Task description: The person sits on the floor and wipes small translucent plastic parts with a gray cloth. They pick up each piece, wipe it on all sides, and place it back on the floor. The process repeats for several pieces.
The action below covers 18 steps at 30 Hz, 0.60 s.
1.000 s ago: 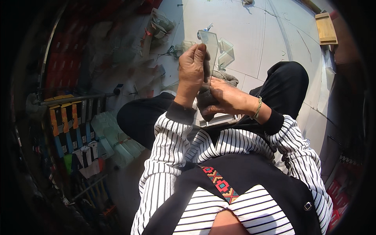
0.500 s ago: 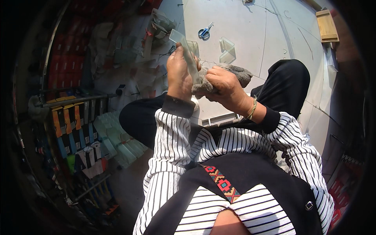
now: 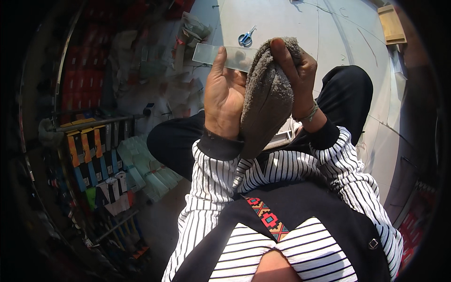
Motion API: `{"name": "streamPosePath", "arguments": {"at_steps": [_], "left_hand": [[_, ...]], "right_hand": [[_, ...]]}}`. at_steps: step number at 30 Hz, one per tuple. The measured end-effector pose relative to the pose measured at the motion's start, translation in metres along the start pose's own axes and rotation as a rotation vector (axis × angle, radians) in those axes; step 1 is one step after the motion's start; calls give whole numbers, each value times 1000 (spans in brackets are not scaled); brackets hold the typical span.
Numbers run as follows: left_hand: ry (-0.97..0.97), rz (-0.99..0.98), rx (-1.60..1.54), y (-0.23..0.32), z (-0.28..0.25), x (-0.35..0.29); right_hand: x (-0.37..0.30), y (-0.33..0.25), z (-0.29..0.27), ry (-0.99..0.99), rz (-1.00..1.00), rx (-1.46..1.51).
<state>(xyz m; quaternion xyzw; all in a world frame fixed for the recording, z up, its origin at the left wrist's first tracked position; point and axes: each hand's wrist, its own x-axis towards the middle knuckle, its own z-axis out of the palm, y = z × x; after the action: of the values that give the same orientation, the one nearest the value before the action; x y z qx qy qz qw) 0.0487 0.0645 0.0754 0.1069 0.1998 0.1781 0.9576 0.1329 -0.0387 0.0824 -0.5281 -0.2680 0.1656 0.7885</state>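
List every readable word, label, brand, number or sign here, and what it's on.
None can be read.
Red boxes, upper left: markings too small.
Hanging packets, left: markings too small and blurred.
Red packages, lower right: too blurred.
Clear strip, grey cloth: no lettering visible.

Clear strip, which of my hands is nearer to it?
Left: your left hand holds the clear strip; the right hand is to its right, gripping the grey cloth.

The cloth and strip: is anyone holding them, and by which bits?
Yes: the left grip holds the strip by the middle of its visible part; the right grip holds the cloth by its top.
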Motion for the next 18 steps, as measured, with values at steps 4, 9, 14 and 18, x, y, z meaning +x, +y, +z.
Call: {"name": "streamPosePath", "arguments": {"at_steps": [4, 9, 14, 18], "left_hand": [[-69, -42, -16, -12, 2, -1], [-73, -25, -132, -26, -7, 2], [-112, 60, -68, -34, -12, -9], [-239, -5, -87, -40, -25, -31]], "right_hand": [[12, 6, -11, -120, -2, -85], [13, 27, -14, -21, 59, 44], [41, 40, -25, 11, 297, 500], [62, 58, -65, -76, 241, 985]]}}
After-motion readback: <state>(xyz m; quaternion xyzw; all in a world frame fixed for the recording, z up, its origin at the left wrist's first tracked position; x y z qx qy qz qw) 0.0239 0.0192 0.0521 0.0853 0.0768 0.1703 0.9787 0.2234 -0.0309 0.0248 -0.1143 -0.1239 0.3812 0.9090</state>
